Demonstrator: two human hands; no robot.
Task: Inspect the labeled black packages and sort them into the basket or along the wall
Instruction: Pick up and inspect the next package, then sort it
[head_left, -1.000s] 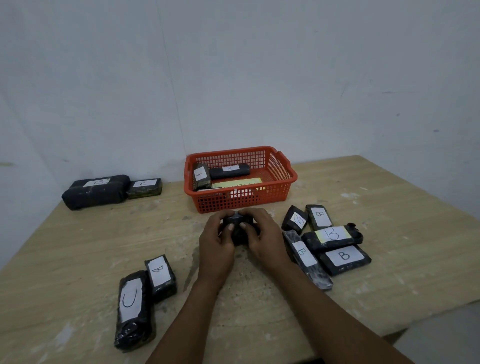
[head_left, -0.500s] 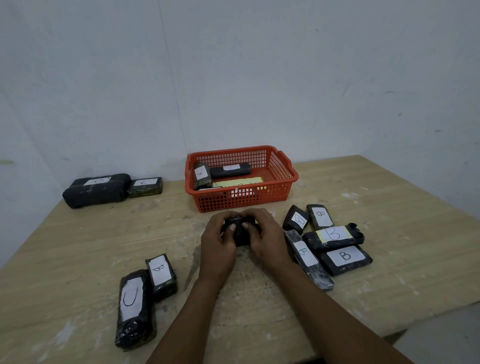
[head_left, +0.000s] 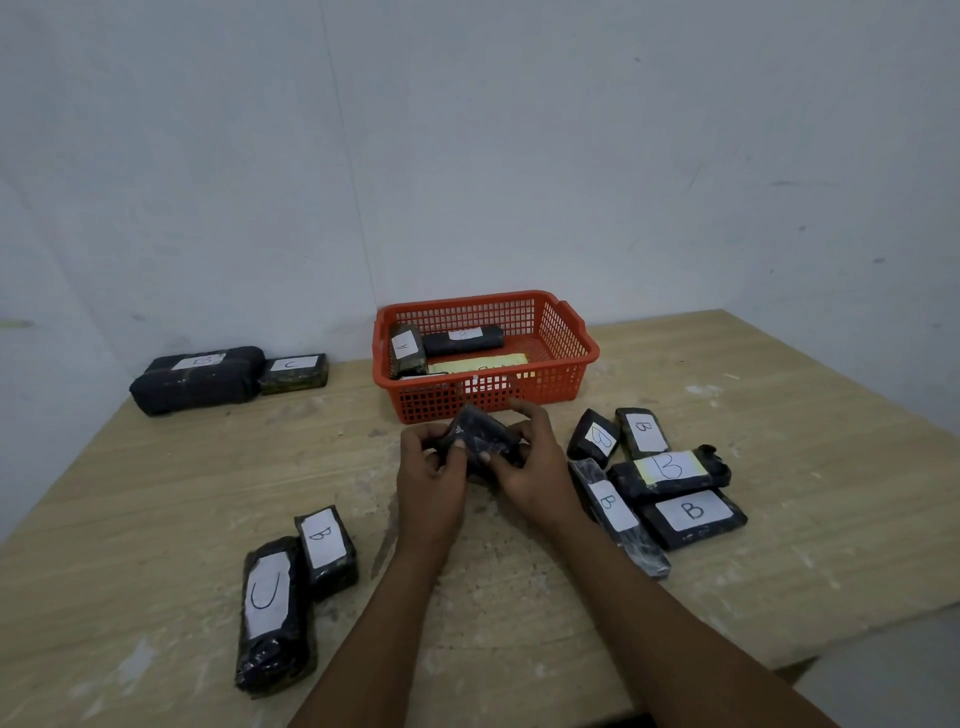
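Partly hidden package (head_left: 480, 436), label unseen, both hands

Thirteen black packages (head_left: 693, 511) are showing: three sitting in the basket, one being held. One orange basket (head_left: 563, 358), two hands (head_left: 535, 475).

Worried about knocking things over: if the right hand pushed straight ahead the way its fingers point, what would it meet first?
Past the held package, the right hand points up-left toward the basket; its near wall would probably come first, though depth is unclear.
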